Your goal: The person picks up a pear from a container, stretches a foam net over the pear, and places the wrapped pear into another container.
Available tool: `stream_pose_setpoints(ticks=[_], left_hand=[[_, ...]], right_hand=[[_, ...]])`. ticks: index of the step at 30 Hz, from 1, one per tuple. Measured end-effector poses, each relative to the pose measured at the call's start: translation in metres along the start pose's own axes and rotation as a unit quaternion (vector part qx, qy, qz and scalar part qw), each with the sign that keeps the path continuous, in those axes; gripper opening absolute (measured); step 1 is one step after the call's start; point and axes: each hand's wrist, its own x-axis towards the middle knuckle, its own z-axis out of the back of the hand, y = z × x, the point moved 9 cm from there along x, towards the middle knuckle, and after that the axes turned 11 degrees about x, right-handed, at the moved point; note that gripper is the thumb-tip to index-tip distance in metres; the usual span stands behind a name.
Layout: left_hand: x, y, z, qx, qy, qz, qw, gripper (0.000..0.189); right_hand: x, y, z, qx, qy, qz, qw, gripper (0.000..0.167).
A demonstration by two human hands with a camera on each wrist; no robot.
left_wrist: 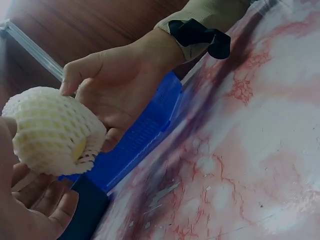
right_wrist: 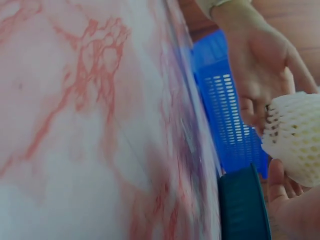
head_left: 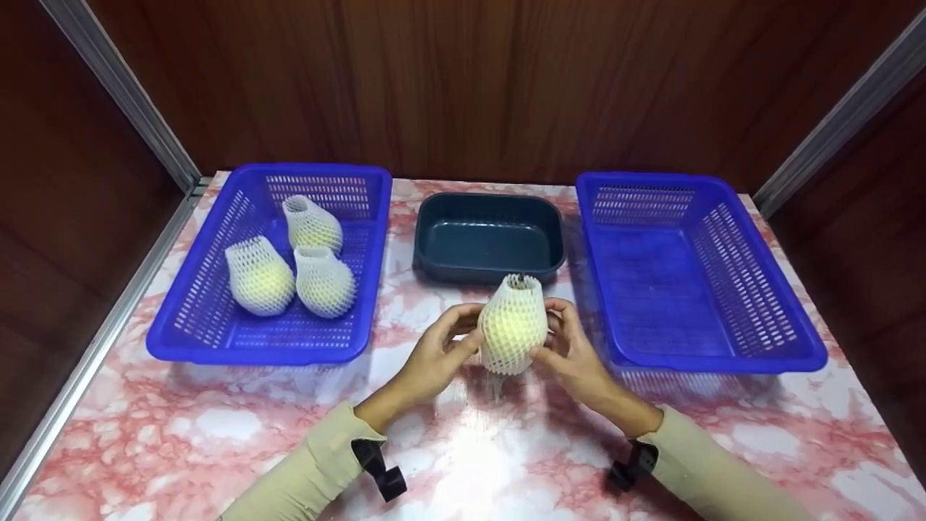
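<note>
Between both hands, in the head view, a yellow fruit in a white foam net sleeve (head_left: 514, 325) is held above the table. Its kind is hidden by the netting. My left hand (head_left: 443, 351) grips the sleeve's left side, thumb in front. From the right, my right hand (head_left: 575, 358) holds it with thumb and curled fingers. The left wrist view shows the netted fruit (left_wrist: 52, 130) between the near left hand (left_wrist: 30, 200) and the right hand (left_wrist: 120, 82). In the right wrist view, the left hand (right_wrist: 262, 65) meets the sleeve (right_wrist: 297, 137) opposite the right hand (right_wrist: 295, 210).
At left, a blue basket (head_left: 257, 354) contains several netted fruits, such as one netted fruit (head_left: 325, 284). A dark teal basin (head_left: 490, 271) stands just behind the hands. Another blue basket (head_left: 651, 275) sits at right. Wood-look panels (head_left: 470, 87) enclose the marbled table (head_left: 239, 441).
</note>
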Motion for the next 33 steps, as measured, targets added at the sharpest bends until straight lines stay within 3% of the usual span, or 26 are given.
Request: stream_pose_setpoints(ticks=[4,7,10,14,20,24,27,30,33], left_hand=[[-0.001,0.001,0.001,-0.064,-0.028,0.008,0.9975,0.040],[-0.002,0.003,0.000,-0.086,-0.034,0.011,0.9957,0.057],[-0.003,0.004,-0.004,-0.083,-0.025,0.016,0.9961,0.076],[-0.003,0.004,-0.007,-0.072,-0.013,0.025,0.9970,0.081],[-0.003,0.001,-0.003,-0.056,-0.031,0.012,0.9979,0.077],[-0.003,-0.001,0.003,-0.038,-0.057,-0.003,0.9977,0.054],[-0.002,-0.001,0.006,-0.032,-0.076,-0.008,0.9965,0.043],[0.000,-0.001,0.006,-0.034,-0.081,-0.007,0.9961,0.048],[0.000,0.001,0.003,-0.030,-0.064,0.003,0.9975,0.064]], right_hand=[[0.000,0.004,-0.004,0.033,0.011,0.022,0.9992,0.047],[-0.001,0.005,-0.010,0.063,0.028,0.019,0.9975,0.045],[-0.001,0.004,-0.015,0.081,0.042,0.011,0.9957,0.048],[-0.001,0.002,-0.019,0.065,0.048,0.012,0.9967,0.057],[0.001,0.001,-0.011,0.030,-0.009,0.009,0.9995,0.070],[0.002,0.002,-0.004,0.050,-0.050,0.007,0.9974,0.047],[0.002,0.002,-0.004,0.083,-0.055,0.006,0.9950,0.029],[0.001,0.001,-0.006,0.095,-0.041,0.002,0.9947,0.029],[0.000,0.000,-0.009,0.093,-0.027,0.000,0.9953,0.037]])
